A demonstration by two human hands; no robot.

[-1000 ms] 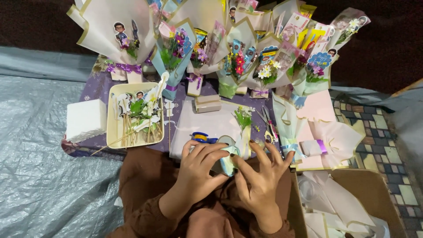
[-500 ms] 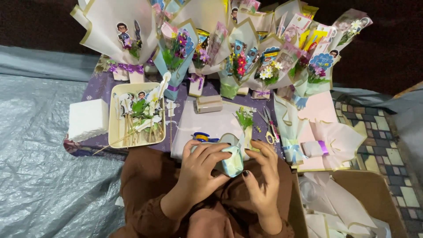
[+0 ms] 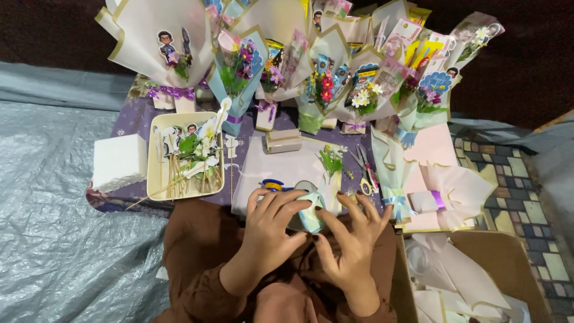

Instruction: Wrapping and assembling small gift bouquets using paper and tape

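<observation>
Hands at lower centre of the frame, both on a small pale blue paper wrap (image 3: 312, 214). Left hand (image 3: 272, 230) lies over the wrap's left side, fingers spread and curled down onto it. Right hand (image 3: 353, 236) presses from the right, fingers apart, tips against the paper; dark nail polish shows. The wrap sits just below a white sheet (image 3: 281, 170) on the low purple table (image 3: 134, 116), partly hidden by both hands. A small sprig of green and yellow flowers (image 3: 330, 158) stands just above the wrap.

Around the hands: a roll with blue and yellow (image 3: 272, 184) just above the left fingers; scissors (image 3: 363, 170) to the right of the sprig; a brown tape roll (image 3: 283, 141) higher on the sheet. Left of centre, a cream tray (image 3: 156, 179) holds wooden sticks with cut-out figures and flowers. Further left, a white foam block (image 3: 119, 161) at the table edge.

Upper frame: a row of small bouquets (image 3: 335, 84) in white, gold-edged and pale blue paper cones, with cartoon figure toppers and snack packets tucked among purple, red and white flowers. Right of centre, a finished pale blue cone (image 3: 391, 173) with ribbon lies on pink paper (image 3: 436, 143). Lower right, a cardboard box (image 3: 508, 257) holds loose white sheets. Grey tarp (image 3: 54, 239) covers the floor at left.
</observation>
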